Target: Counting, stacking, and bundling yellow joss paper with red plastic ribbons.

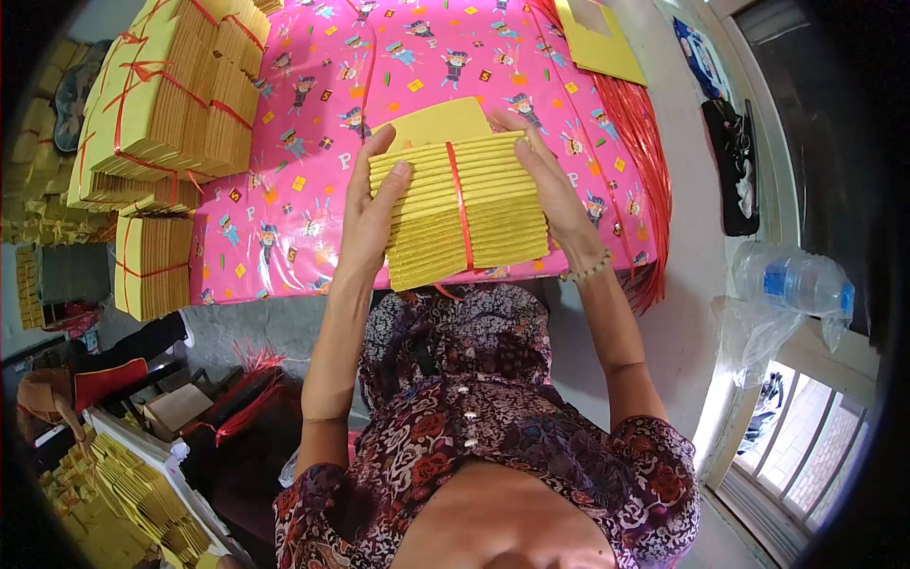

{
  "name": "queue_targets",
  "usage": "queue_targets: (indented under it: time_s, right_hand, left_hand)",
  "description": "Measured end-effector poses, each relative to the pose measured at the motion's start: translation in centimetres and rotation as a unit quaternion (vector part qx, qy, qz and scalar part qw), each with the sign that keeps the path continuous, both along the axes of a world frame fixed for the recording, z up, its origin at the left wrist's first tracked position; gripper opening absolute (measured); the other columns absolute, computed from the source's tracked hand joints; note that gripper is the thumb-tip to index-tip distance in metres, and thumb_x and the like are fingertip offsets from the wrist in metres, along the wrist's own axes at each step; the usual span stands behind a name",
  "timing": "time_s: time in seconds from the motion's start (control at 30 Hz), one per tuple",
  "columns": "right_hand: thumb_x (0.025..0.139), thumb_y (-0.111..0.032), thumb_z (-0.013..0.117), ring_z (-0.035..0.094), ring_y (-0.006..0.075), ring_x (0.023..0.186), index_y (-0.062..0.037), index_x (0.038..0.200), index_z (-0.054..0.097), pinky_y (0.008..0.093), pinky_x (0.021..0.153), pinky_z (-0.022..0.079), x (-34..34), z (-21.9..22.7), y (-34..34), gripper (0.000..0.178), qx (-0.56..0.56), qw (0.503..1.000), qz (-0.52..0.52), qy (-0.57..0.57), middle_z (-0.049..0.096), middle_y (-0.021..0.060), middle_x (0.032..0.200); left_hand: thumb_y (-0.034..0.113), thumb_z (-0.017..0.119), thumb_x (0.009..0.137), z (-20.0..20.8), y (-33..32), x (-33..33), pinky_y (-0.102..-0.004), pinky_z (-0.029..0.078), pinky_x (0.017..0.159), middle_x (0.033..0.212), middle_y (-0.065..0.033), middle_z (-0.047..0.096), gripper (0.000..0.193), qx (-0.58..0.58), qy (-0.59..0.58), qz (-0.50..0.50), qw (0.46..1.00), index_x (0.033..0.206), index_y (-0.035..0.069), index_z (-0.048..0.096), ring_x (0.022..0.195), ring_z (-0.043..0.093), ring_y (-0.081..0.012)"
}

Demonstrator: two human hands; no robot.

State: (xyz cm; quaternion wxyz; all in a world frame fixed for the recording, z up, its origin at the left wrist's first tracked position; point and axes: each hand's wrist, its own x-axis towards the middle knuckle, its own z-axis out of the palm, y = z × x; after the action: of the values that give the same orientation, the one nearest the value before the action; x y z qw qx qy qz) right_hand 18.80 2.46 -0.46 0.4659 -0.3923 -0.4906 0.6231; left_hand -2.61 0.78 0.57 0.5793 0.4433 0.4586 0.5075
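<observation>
Between my two hands is a thick bundle of folded yellow paper (pixel 417 223), its layered edges facing me. A red plastic tie (pixel 460 204) runs around its middle. My left hand (pixel 368 213) clasps the left side, with the thumb on the front edges. Along the right side my right hand (pixel 555 185) presses with its fingers, and a beaded bracelet circles that wrist. Behind the bundle a flat yellow sheet (pixel 441 121) shows, lying against its far side. All this is at the near edge of a table with a pink patterned cover (pixel 313 171).
Tall stacks of tied yellow bundles (pixel 171 104) stand at the table's left. Long red plastic strips (pixel 635 180) hang along its right edge, beside a yellow card piece (pixel 602 43). A clear plastic bottle (pixel 796 284) is at the right wall. Another person's arm (pixel 66 412) shows lower left.
</observation>
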Motion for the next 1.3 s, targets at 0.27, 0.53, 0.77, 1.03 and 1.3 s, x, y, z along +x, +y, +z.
queue_targets:
  time_s: [0.27, 0.53, 0.77, 1.03, 1.3]
  right_hand:
    - [0.101, -0.035, 0.028, 0.034, 0.0207, 0.13, -0.0007, 0.142, 0.026, 0.0333, 0.109, 0.026, 1.7, -1.1, -0.1, 0.053, -0.029, 0.996, -0.019, 0.081, 0.038, 0.0114, 0.14]
    - [0.102, -0.032, 0.026, 0.037, 0.0199, 0.128, 0.0009, 0.141, 0.026, 0.0317, 0.108, 0.028, 1.2, -0.1, -1.4, 0.051, -0.026, 0.999, -0.034, -0.007, 0.04, 0.0122, 0.138]
    - [0.102, -0.03, 0.024, 0.042, 0.0198, 0.125, 0.0052, 0.138, 0.03, 0.0315, 0.106, 0.031, 0.9, 0.5, -3.5, 0.051, -0.032, 0.996, -0.078, -0.005, 0.043, 0.0152, 0.135]
    - [0.101, -0.024, 0.032, 0.05, 0.0174, 0.115, 0.0045, 0.128, 0.048, 0.0276, 0.099, 0.036, 0.5, 0.3, -5.3, 0.042, 0.033, 0.978, -0.131, -0.157, 0.054, 0.0128, 0.126]
    - [0.101, -0.025, 0.032, 0.051, 0.0188, 0.115, 0.0046, 0.129, 0.047, 0.0297, 0.099, 0.038, 1.0, -0.7, -4.4, 0.043, 0.027, 0.979, -0.143, -0.14, 0.054, 0.0138, 0.126]
  left_hand:
    - [0.037, 0.039, 0.097, 0.0, -0.7, -0.7, -0.0331, 0.034, 0.102, 0.134, -0.0121, 0.043, 0.056, -0.083, -0.136, 0.062, 0.985, 0.139, 0.0, 0.032, 0.123, 0.043, -0.0205]
    - [0.037, 0.028, 0.1, 0.3, -2.1, -0.7, -0.0343, 0.024, 0.109, 0.144, -0.0142, 0.033, 0.058, -0.075, -0.159, 0.068, 0.982, 0.143, -0.001, 0.021, 0.132, 0.032, -0.0234]
    - [0.033, 0.036, 0.099, 0.5, -3.8, -0.6, -0.0316, 0.022, 0.109, 0.146, -0.0144, 0.03, 0.06, -0.045, -0.034, 0.028, 0.998, 0.144, -0.003, 0.019, 0.134, 0.029, -0.0213]
    - [0.022, 0.038, 0.099, 3.5, -4.3, 0.6, -0.0299, 0.029, 0.105, 0.141, -0.0111, 0.038, 0.051, -0.214, -0.315, 0.101, 0.919, 0.144, 0.004, 0.025, 0.127, 0.038, -0.017]
    - [0.02, 0.04, 0.099, 0.9, -4.2, 0.4, -0.0287, 0.026, 0.106, 0.146, -0.0137, 0.029, 0.056, -0.041, 0.028, 0.058, 0.997, 0.145, 0.002, 0.016, 0.131, 0.032, -0.0179]
